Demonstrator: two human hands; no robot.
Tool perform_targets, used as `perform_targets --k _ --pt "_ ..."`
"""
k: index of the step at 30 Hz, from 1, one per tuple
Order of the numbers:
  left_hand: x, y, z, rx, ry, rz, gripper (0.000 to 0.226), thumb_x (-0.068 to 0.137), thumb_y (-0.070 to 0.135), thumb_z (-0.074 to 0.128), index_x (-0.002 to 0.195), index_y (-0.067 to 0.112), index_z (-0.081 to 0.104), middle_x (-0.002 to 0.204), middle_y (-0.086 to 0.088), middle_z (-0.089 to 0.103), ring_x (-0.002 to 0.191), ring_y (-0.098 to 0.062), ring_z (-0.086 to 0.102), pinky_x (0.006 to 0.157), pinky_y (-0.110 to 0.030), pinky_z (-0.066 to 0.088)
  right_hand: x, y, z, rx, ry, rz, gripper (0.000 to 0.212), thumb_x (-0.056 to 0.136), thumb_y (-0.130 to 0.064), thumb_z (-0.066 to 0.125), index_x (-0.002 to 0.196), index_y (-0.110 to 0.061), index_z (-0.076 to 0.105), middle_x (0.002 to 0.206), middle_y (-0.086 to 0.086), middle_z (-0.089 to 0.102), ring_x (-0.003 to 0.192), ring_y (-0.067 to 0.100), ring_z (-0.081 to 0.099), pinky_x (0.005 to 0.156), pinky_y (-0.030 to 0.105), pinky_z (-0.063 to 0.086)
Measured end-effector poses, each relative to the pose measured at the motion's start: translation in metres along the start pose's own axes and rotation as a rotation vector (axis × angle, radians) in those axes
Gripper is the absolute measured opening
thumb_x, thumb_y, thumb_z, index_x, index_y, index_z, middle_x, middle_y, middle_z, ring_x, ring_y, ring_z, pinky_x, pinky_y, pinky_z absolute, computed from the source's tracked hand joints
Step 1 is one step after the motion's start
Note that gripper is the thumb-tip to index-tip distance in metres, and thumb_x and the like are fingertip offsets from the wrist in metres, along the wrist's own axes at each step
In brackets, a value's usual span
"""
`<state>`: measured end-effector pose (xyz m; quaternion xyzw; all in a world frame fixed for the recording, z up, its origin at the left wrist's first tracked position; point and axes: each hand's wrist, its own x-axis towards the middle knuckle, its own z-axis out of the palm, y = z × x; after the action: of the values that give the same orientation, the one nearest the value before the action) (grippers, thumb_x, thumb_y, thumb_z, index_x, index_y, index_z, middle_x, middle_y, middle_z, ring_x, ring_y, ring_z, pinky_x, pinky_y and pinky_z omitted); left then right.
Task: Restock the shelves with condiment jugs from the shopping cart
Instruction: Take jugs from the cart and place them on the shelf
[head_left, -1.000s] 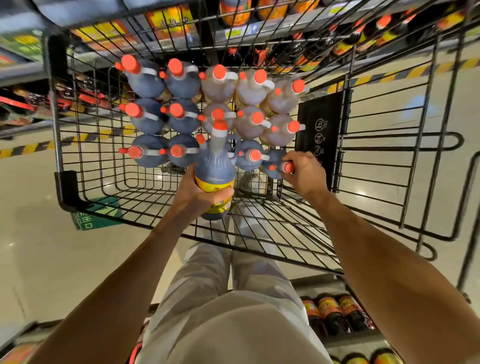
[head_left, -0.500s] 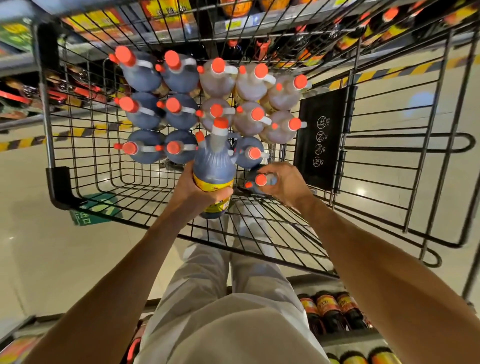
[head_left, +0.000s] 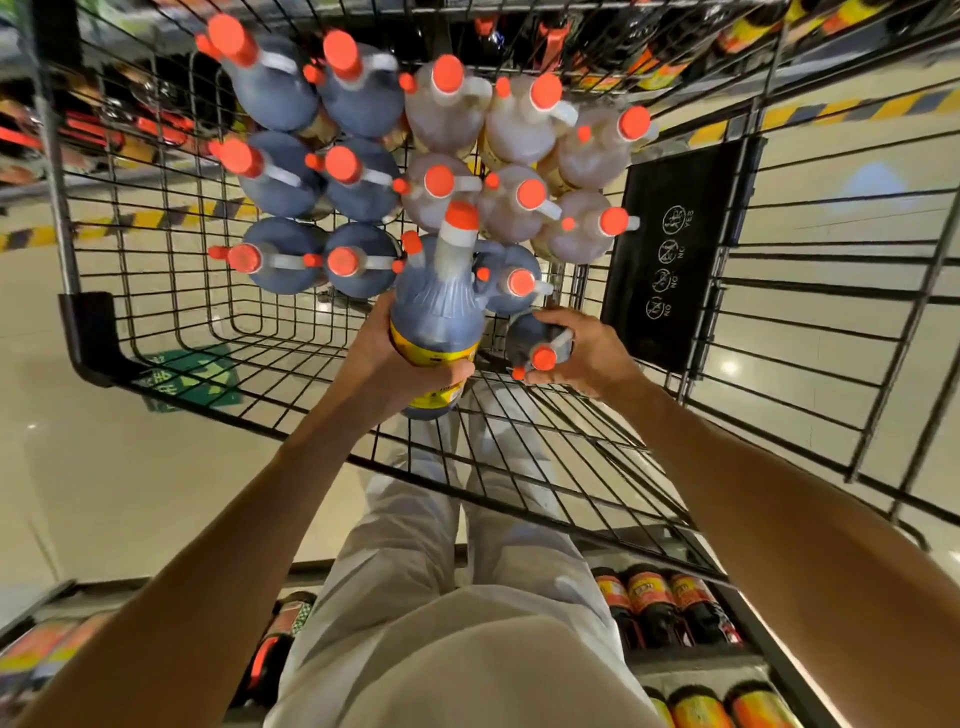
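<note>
Hands meet at the centre of the frame, each grasping a jug: the left hand wraps round the yellow-labelled body of a dark jug held upright above the cart, and just right of it the right hand curls round the top of a second dark jug. Beyond them, in the upper middle of the frame, red-capped dark jugs and paler jugs stand packed together in the cart. A black panel hangs on its right wall, and bottles line a shelf at lower right.
</note>
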<state>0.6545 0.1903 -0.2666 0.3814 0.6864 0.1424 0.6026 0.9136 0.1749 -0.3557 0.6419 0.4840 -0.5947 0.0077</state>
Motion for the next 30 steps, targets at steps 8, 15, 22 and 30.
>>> perform_targets --k 8,15,22,30 --pt "0.002 -0.004 0.002 0.01 -0.016 -0.003 0.08 0.063 -0.005 0.089 0.13 0.014 0.052 0.104 0.009 0.07 0.084 0.003 0.068 0.067 -0.012 0.051 0.018 0.007 0.007 -0.204 -0.108 -0.12 0.079 0.083 -0.013 0.081 0.152 -0.009 0.043 0.118 0.017 0.064 0.101 0.034 0.065 0.085 0.036 0.057" --pt "0.003 -0.009 0.003 0.019 -0.001 -0.012 0.077 0.063 -0.004 0.089 0.124 0.022 0.051 0.1 0.015 0.069 0.081 0.009 0.067 0.065 -0.008 0.05 0.029 0.027 0.033 -0.443 -0.098 -0.25 0.105 0.053 -0.04 0.093 0.144 -0.035 0.042 0.144 -0.005 0.055 0.126 0.029 0.054 0.103 0.047 0.049" --pt "-0.002 -0.002 -0.002 -0.017 -0.05 0.021 0.079 0.064 0.002 0.091 0.13 0.023 0.052 0.11 0.013 0.069 0.089 0.01 0.066 0.066 -0.008 0.05 -0.008 0.002 0.002 -0.293 -0.045 -0.228 0.097 0.049 -0.039 0.096 0.136 -0.036 0.053 0.126 -0.012 0.061 0.116 0.017 0.057 0.098 0.039 0.053" --pt "-0.039 0.039 -0.017 -0.19 0.047 0.013 0.071 0.061 0.026 0.095 0.121 0.028 0.059 0.11 0.003 0.073 0.092 -0.013 0.073 0.077 -0.038 0.057 -0.08 -0.046 -0.043 0.442 0.108 -0.083 0.078 0.051 -0.013 0.102 0.119 -0.024 0.065 0.117 0.0 0.074 0.108 0.013 0.071 0.099 0.043 0.056"
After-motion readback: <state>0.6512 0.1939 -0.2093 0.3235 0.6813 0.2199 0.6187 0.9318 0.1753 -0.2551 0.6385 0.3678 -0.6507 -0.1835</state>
